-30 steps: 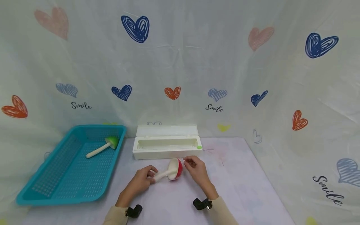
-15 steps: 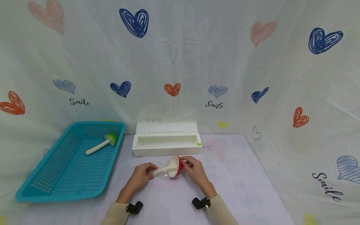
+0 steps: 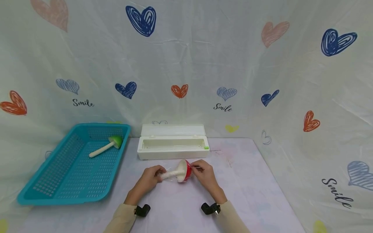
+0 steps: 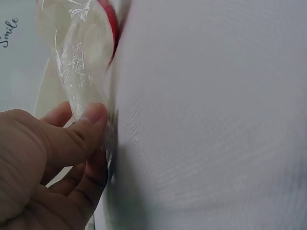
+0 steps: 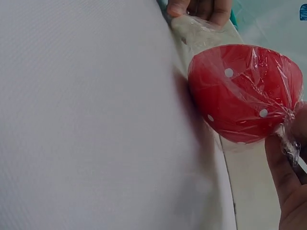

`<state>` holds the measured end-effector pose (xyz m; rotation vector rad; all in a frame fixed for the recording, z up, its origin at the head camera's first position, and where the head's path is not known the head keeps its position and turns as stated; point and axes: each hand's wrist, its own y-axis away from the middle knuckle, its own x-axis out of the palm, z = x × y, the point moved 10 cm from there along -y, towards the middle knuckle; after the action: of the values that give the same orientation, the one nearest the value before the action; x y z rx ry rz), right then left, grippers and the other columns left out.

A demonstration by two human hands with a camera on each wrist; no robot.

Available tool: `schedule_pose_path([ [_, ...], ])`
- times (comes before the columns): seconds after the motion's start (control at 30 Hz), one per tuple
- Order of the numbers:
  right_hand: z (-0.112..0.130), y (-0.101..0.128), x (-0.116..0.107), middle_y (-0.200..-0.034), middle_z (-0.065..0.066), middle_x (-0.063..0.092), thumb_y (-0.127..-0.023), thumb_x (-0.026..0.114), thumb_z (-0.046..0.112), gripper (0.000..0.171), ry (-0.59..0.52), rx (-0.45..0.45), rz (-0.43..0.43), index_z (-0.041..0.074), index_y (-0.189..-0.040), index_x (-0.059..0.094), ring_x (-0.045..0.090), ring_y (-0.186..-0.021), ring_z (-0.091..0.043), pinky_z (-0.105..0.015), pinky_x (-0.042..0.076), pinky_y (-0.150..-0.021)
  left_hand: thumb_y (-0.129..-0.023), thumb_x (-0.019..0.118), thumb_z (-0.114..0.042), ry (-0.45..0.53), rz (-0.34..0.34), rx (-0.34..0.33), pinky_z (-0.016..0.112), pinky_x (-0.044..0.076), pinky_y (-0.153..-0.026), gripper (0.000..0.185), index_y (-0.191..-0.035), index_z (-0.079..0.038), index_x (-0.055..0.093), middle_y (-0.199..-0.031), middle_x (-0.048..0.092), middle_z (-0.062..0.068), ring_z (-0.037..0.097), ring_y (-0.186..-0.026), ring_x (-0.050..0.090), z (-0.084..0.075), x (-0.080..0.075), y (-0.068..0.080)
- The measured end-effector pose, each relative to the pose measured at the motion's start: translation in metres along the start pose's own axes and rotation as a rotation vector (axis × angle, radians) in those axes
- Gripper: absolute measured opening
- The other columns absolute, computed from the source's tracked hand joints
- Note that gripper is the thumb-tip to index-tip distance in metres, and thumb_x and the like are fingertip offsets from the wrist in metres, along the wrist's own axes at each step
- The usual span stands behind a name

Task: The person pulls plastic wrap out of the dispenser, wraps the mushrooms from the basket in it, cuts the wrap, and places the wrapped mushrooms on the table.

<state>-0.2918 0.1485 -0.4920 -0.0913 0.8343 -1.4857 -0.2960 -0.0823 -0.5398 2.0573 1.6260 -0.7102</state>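
Head view high and forward-down over the table (image 3: 247, 181); both wrist views close, sharing the wrapped mushroom (image 5: 244, 91).

On the tabletop (image 3: 250, 181), the basket (image 3: 58, 181) lies at the left with a toy mushroom (image 3: 105, 146) in it. The open box (image 3: 172, 149) sits just right of the basket, toward the back. The wrapped mushroom (image 3: 178, 173) lies before the box, between the left hand (image 3: 149, 178) and the right hand (image 3: 204, 174).
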Motion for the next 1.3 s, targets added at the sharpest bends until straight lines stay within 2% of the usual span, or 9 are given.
schedule_pose_path([
  [0.17,-0.007,0.001,-0.013,-0.092,-0.007,0.072,-0.084,0.074,-0.014,0.026,0.021,0.014,-0.004,0.007,-0.098,0.079,0.072,-0.084,-0.018,-0.022,0.06,-0.072,-0.076,0.084,0.007,0.029,0.014,-0.011,0.03,0.054,-0.073,0.032,-0.102,-0.011,0.077,-0.093,0.074,-0.002,0.011,-0.082,0.062,-0.002,0.012,-0.004],
  [0.33,-0.019,0.006,-0.018,-0.111,-0.009,0.071,-0.087,0.07,-0.013,0.036,-0.039,0.067,0.095,0.007,-0.117,0.075,0.07,-0.101,-0.028,-0.037,0.062,-0.084,-0.076,0.085,0.0,0.039,0.035,0.02,0.025,0.05,-0.065,0.022,-0.094,-0.011,0.079,-0.082,0.071,-0.004,0.01,-0.075,0.058,-0.008,0.022,-0.01],
  [0.43,-0.027,0.01,-0.025,-0.116,-0.014,0.069,-0.086,0.071,-0.015,0.04,-0.052,0.11,0.105,0.003,-0.122,0.073,0.069,-0.108,-0.034,-0.043,0.061,-0.087,-0.078,0.086,-0.004,0.031,0.07,0.045,0.023,0.049,-0.064,0.018,-0.092,-0.01,0.078,-0.08,0.071,-0.005,0.009,-0.073,0.057,-0.015,0.031,-0.015],
  [0.7,-0.027,0.011,-0.066,-0.108,-0.025,0.072,-0.083,0.073,-0.017,0.029,-0.001,0.136,-0.037,-0.009,-0.111,0.074,0.069,-0.101,-0.043,-0.028,0.061,-0.081,-0.08,0.086,-0.013,-0.033,0.122,0.152,0.022,0.048,-0.062,0.014,-0.088,-0.013,0.075,-0.078,0.071,-0.006,0.005,-0.069,0.056,-0.04,0.059,-0.031],
  [0.87,-0.023,0.008,-0.093,-0.101,-0.025,0.074,-0.082,0.075,-0.016,0.023,-0.042,0.132,-0.065,-0.01,-0.104,0.075,0.072,-0.095,-0.039,-0.031,0.062,-0.079,-0.077,0.089,-0.018,-0.101,0.118,0.207,0.021,0.045,-0.057,0.021,-0.079,-0.015,0.069,-0.071,0.066,-0.009,0.003,-0.063,0.051,-0.059,0.072,-0.041],
  [1.0,-0.032,0.008,-0.109,-0.098,-0.023,0.075,-0.082,0.076,-0.014,0.02,-0.039,0.166,-0.089,-0.009,-0.101,0.076,0.073,-0.09,-0.034,-0.027,0.062,-0.076,-0.076,0.091,-0.02,-0.117,0.114,0.2,0.02,0.044,-0.056,0.025,-0.075,-0.015,0.067,-0.067,0.063,-0.01,0.002,-0.061,0.05,-0.069,0.081,-0.05],
  [1.1,-0.051,0.011,-0.119,-0.096,-0.023,0.076,-0.082,0.077,-0.013,0.019,-0.003,0.198,-0.114,-0.007,-0.1,0.077,0.074,-0.086,-0.031,-0.022,0.06,-0.074,-0.079,0.089,-0.015,-0.094,0.118,0.189,0.019,0.047,-0.058,0.02,-0.077,-0.012,0.07,-0.07,0.066,-0.008,0.001,-0.063,0.054,-0.078,0.089,-0.058],
  [1.23,-0.075,0.014,-0.132,-0.096,-0.021,0.076,-0.08,0.078,-0.015,0.022,0.058,0.179,-0.159,-0.004,-0.099,0.078,0.074,-0.087,-0.024,-0.016,0.058,-0.075,-0.083,0.084,-0.006,-0.038,0.118,0.181,0.019,0.05,-0.06,0.01,-0.083,-0.006,0.074,-0.074,0.071,-0.001,0.003,-0.066,0.059,-0.088,0.1,-0.065],
  [1.3,-0.076,0.014,-0.137,-0.097,-0.021,0.076,-0.079,0.076,-0.019,0.026,0.086,0.142,-0.171,-0.003,-0.099,0.079,0.074,-0.09,-0.024,-0.013,0.056,-0.078,-0.085,0.082,-0.003,-0.011,0.105,0.185,0.019,0.051,-0.06,0.007,-0.085,-0.003,0.075,-0.076,0.072,0.002,0.004,-0.068,0.061,-0.093,0.103,-0.066],
])
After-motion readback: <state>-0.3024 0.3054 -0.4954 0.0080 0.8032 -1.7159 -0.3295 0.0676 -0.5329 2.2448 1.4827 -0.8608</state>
